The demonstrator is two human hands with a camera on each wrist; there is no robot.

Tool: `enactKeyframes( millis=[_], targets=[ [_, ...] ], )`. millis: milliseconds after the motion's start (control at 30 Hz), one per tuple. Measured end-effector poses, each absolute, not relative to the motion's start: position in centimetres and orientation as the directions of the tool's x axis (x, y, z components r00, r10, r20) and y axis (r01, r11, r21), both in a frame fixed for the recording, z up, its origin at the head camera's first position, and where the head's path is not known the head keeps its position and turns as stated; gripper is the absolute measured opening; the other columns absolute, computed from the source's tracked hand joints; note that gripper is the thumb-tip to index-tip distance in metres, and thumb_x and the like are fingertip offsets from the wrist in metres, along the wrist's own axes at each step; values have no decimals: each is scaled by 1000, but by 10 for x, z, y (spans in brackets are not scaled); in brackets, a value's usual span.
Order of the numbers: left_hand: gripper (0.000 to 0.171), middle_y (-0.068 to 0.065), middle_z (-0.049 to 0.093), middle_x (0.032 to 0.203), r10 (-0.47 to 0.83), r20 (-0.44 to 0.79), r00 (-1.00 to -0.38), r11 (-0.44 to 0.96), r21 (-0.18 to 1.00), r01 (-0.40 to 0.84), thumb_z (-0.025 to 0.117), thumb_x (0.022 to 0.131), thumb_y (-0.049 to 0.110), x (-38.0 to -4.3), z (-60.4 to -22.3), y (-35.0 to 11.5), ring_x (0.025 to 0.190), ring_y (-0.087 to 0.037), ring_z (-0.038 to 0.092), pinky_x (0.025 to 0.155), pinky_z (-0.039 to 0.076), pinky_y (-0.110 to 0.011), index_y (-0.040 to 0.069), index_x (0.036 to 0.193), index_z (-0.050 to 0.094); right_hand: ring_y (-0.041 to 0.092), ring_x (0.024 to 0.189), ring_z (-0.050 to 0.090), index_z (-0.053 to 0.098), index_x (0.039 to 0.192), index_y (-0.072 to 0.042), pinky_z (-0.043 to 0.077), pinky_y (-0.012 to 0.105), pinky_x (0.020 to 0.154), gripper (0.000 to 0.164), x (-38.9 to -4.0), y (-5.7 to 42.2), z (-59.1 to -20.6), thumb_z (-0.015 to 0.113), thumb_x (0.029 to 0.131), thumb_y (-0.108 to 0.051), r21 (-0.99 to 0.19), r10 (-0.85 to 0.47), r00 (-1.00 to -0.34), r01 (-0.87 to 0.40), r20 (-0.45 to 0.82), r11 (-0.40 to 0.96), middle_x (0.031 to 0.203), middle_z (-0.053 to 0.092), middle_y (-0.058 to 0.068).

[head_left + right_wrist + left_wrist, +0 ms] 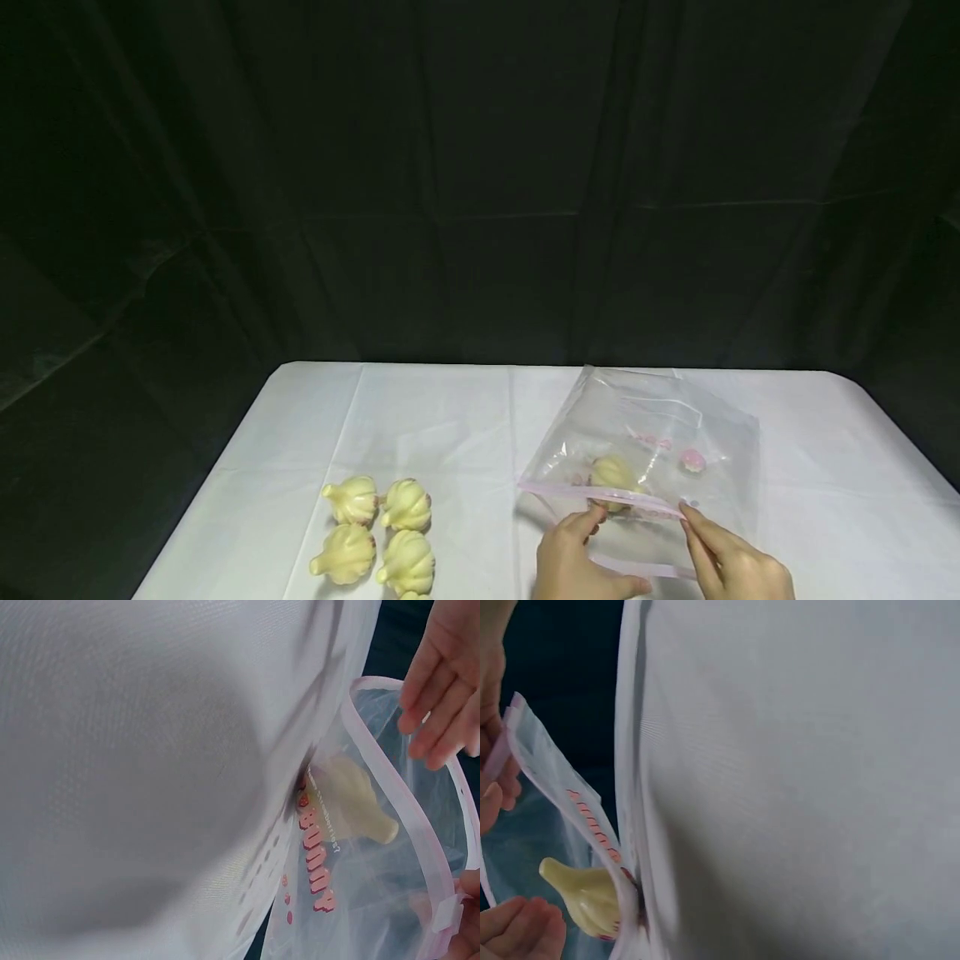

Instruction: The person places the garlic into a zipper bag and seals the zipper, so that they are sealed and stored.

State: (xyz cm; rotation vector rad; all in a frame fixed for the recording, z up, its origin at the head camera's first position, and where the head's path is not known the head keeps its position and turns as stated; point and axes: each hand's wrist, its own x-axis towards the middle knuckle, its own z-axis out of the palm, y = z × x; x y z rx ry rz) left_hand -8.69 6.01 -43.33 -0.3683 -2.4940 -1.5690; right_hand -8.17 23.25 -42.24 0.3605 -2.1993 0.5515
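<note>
black curtain: is hanging behind the worktop and at both its sides, falling in vertical folds
curtain creases: are running across the black fabric, one slanting down at far left
white cloth: is covering the worktop, following its rounded far corners
cloth creases: are running from far edge toward near side
shadows: are darkening the white cloth in both wrist views

Large pink-red lettering apparently spelling "Bunny" on the clear plastic bag, a smaller white line beside it ending "strawberries?", pink print on the bag illegible in the head view.
</note>
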Motion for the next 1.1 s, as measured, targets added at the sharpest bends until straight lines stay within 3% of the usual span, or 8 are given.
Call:
enactKeyframes(
  millis=[67, 200, 433, 667, 900, 1100],
  targets=[
    [70, -9, 71, 101, 140, 383, -913, 388, 827, 407, 93, 52, 23, -85, -437, 57, 88, -11, 65, 75, 55, -21, -7, 110, 67, -13, 40, 17, 71, 85, 10, 25, 9, 33, 82, -82, 232, -423, 25, 101, -56, -268, -64, -620, -427, 782, 864, 45, 33, -17],
    [66, -8, 71, 102, 179, 463, -868, 335, 801, 496, 91, 54, 19, -81, -438, 49, 88, -7, 64, 74, 52, -16, -5, 110, 67, -14, 39, 18, 71, 84, 10, 26, 9, 32, 81, -83, 232, -423, 26, 101, -55, -266, -66, -610, -437, 790, 859, 44, 37, -15],
    [60, -9, 69, 109, 261, 310, -914, 192, 912, 364, 88, 63, 8, -76, -433, 26, 94, -1, 60, 78, 52, -17, 1, 118, 63, -9, 37, 31, 71, 83, 10, 33, 10, 34, 84, -83, 232, -422, 24, 101, -57, -251, -81, -605, -444, 792, 860, 50, 60, 9],
    [53, -5, 68, 113, 291, 315, -903, 112, 927, 359, 82, 73, 12, -65, -423, -8, 99, -5, 61, 80, 53, -22, 0, 121, 62, -9, 38, 31, 71, 83, 10, 34, 10, 35, 85, -83, 232, -422, 23, 100, -59, -257, -75, -619, -430, 782, 866, 45, 52, -3],
    [49, -6, 66, 118, 407, 364, -838, 40, 909, 415, 71, 88, 24, -60, -411, -51, 106, -14, 62, 84, 55, -30, -2, 127, 58, -4, 37, 40, 72, 84, 8, 37, 11, 36, 86, -84, 233, -422, 22, 99, -60, -259, -69, -631, -413, 773, 873, 48, 58, 3],
    [57, -12, 62, 124, 473, 335, -815, 9, 923, 385, 57, 97, 39, -57, -419, -86, 111, -13, 59, 87, 54, -31, -7, 130, 52, 17, 38, 56, 72, 84, 8, 41, 13, 37, 82, -83, 232, -422, 24, 101, -57, -270, -70, -639, -418, 766, 867, 55, 63, 11]
  ],
)
